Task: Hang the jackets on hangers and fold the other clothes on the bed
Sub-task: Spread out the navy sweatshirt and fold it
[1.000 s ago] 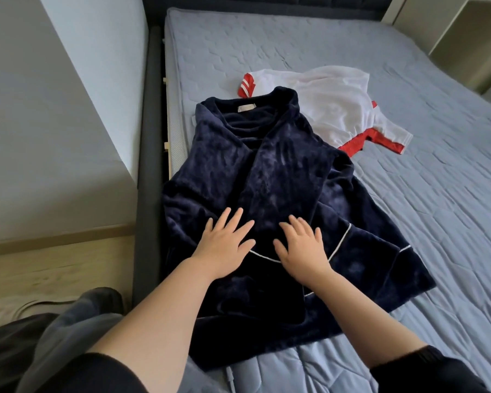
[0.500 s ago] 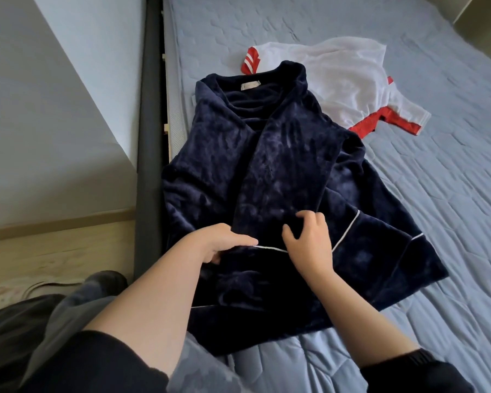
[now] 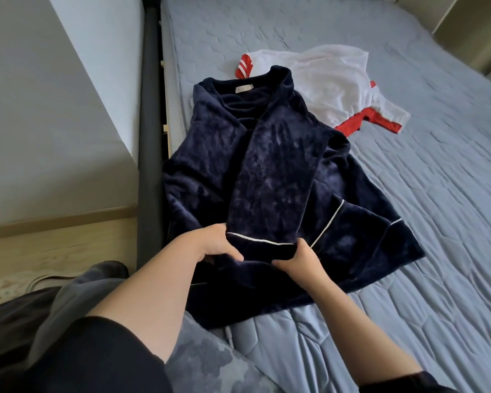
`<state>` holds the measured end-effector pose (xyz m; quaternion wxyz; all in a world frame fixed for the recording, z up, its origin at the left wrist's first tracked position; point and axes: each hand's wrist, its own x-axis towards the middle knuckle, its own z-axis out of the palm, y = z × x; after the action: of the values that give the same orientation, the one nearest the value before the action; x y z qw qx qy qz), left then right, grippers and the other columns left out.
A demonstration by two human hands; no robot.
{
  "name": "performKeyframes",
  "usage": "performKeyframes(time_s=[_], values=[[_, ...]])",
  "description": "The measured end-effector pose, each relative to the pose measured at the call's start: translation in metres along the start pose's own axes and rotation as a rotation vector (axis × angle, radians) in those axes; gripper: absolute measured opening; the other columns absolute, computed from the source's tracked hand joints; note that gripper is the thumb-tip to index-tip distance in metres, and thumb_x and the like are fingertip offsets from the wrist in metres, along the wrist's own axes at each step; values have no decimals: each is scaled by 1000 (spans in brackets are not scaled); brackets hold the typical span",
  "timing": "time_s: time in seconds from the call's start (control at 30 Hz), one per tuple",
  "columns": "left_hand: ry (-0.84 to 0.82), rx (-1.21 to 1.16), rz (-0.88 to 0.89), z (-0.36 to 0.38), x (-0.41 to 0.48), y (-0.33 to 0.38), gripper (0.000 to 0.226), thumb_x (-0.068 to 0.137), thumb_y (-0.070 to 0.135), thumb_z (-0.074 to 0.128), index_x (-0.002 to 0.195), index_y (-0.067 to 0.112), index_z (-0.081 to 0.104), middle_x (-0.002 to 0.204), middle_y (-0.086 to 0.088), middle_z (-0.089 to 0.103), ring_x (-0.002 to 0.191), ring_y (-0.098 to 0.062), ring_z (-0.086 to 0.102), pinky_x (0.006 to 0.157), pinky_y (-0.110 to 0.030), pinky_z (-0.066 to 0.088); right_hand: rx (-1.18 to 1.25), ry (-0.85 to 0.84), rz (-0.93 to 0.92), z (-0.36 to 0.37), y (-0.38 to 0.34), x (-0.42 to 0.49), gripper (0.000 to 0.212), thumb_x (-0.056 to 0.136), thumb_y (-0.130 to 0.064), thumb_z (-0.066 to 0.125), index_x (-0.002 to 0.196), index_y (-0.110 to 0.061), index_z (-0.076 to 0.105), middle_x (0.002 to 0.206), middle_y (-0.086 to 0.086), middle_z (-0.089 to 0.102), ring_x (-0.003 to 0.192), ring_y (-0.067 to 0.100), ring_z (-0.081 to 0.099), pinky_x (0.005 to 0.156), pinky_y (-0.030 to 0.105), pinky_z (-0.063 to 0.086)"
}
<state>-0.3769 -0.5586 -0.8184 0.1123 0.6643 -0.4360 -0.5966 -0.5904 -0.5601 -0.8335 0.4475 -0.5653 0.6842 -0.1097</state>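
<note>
Blue-grey quilted bedding (image 3: pixel 425 199) fills most of the frame, bordered on the left by a dark bed frame (image 3: pixel 148 131), with a pale wall beyond and a strip of wood floor (image 3: pixel 54 251) at the lower left. On the bed lies a navy velvet garment (image 3: pixel 204 171), neck toward the top of the frame. A small beige label (image 3: pixel 244 89) sits inside the neck; any writing on it is too small to read.

1 sleeve is folded down the middle of the garment, and its cuff (image 3: pixel 262 246), edged with thin white piping, is held at both ends. The left hand (image 3: pixel 213 245) grips the cuff's left corner, fingers curled under the cloth. The right hand (image 3: pixel 298 260) clamps the right corner, fingers wrapped round the edge.

The garment's left side reaches the mattress edge, right against the bed frame. Just above it, partly under the collar, a white shirt (image 3: pixel 332 83) with red trim and a striped red band lies crumpled. To the right and at the top, the bedding lies open. Grey cloth (image 3: pixel 68 302) bunches at the lower left.
</note>
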Motion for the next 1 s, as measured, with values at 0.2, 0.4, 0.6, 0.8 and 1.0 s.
performKeyframes(time_s=[0.2,0.4,0.6,0.8,1.0], values=[[628,568,91,8,0,5,71,93,61,31,151,26,7,144,-9,38,119,-30,47,82,-37,41,-536,318,-314,2,2,-13,79,86,-45,63,146,-10,27,147,12,31,132,32,34,103,39,35],[373,1074,229,18,13,-6,63,98,54,25,151,34,-3,159,-1,-16,145,-26,-16,116,-50,1,-846,191,-370,-8,-7,4,61,99,-53,27,151,-21,22,162,3,5,148,24,-1,116,46,12],[582,964,364,6,34,15,62,99,52,26,152,29,5,160,-2,-10,146,-22,-15,117,-47,0,-667,606,-541,-34,-49,24,30,94,-34,49,100,-12,69,102,7,67,97,31,52,80,40,39],[690,999,325,-21,64,35,60,100,47,28,152,28,6,160,-3,-7,146,-25,-15,117,-48,1,-767,355,-526,-46,-108,109,55,99,-41,38,147,-14,31,158,12,17,143,31,16,114,44,17],[710,853,175,-86,101,53,61,100,45,32,152,28,6,160,-5,-8,146,-27,-15,116,-51,3,-695,303,-477,-58,-153,209,64,100,-42,36,153,-14,11,161,10,-3,148,29,-2,118,48,5]])
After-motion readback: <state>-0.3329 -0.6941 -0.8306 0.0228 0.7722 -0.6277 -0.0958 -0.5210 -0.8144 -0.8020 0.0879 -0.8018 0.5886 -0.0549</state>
